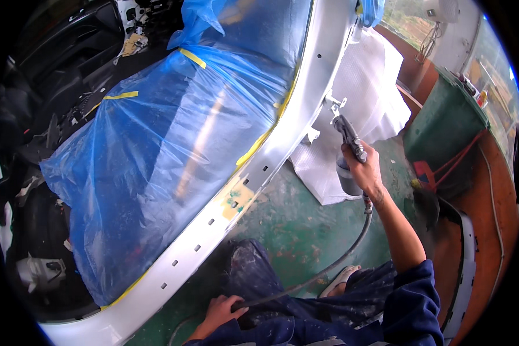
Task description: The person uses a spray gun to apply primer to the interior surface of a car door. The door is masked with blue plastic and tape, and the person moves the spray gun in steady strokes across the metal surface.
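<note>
My right hand [364, 168] is wrapped round the grip of a spray gun [349, 138], whose nozzle end points up toward a silver-white car body sill [294, 124]. A grey cup [347, 176] sits at the gun's side, partly behind my hand. From the grip, a dark air hose [334, 262] curves down to my left hand [220, 312], which is closed round it near my knee. On the sill, a beige patch with green spots [234, 200] shows below the middle. Blue plastic film [144, 132], edged with yellow tape [249, 153], covers the door opening.
White sheeting [375, 86] hangs behind the sill, down to the green floor [288, 213]. A green bin [444, 115] and a red-handled tool [427, 173] stand at the right. Farther right, a silver trim panel [467, 259] leans by the brown wall. Dark car interior parts [40, 230] lie left.
</note>
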Demonstrator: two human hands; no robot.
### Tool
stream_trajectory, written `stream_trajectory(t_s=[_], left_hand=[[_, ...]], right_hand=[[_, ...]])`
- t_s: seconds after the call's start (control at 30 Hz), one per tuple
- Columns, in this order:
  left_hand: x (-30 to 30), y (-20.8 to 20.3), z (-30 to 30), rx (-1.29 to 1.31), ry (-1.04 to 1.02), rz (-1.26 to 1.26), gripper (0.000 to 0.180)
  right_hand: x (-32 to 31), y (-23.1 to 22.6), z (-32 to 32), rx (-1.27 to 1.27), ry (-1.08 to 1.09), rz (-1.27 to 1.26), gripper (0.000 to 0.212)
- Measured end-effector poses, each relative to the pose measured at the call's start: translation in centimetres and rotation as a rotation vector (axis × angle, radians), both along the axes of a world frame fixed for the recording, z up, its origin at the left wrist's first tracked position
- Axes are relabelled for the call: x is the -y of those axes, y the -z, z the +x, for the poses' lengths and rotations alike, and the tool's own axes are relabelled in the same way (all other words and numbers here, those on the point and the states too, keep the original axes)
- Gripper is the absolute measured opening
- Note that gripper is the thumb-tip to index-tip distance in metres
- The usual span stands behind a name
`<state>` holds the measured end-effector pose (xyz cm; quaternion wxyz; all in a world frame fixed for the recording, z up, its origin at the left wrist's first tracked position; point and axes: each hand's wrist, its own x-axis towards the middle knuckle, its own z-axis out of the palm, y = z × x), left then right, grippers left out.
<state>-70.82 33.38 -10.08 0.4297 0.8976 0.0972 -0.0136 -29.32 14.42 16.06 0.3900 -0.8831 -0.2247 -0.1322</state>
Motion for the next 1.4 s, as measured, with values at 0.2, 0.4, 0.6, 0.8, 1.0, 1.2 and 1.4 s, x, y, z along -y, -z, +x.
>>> stream_trajectory(t_s=[0.2, 0.4, 0.6, 0.8, 1.0, 1.2, 1.4], left_hand=[[0.0, -0.8, -0.2, -0.027, 0.021, -0.008, 0.035], [0.0, 0.6, -1.4, -0.021, 0.015, -0.031, 0.035], [-0.2, 1.3, -2.1, -0.03, 0.004, -0.013, 0.036], [-0.3, 2.0, -3.0, 0.004, -0.021, -0.05, 0.037], [-0.3, 2.3, -4.5, 0.108, -0.07, -0.13, 0.041], [0.6, 4.7, -9.2, 0.115, -0.356, -0.076, 0.042], [-0.4, 1.4, -19.3, -0.297, -0.54, -0.263, 0.041]], right_hand=[[-0.9, 0.1, -2.1, -0.216, -0.032, -0.203, 0.038], [-1.5, -0.8, -4.9, -0.459, -0.151, -0.192, 0.041], [-2.1, -2.8, -7.0, -0.829, -0.319, -0.059, 0.036], [-3.4, -2.8, -5.9, -0.98, -0.379, 0.006, 0.032], [-4.0, -1.4, -2.4, -0.923, -0.252, 0.064, 0.029], [-2.9, -1.7, -3.9, -0.727, -0.064, 0.038, 0.036], [-1.6, -0.9, -6.5, -0.789, -0.167, -0.002, 0.034]])
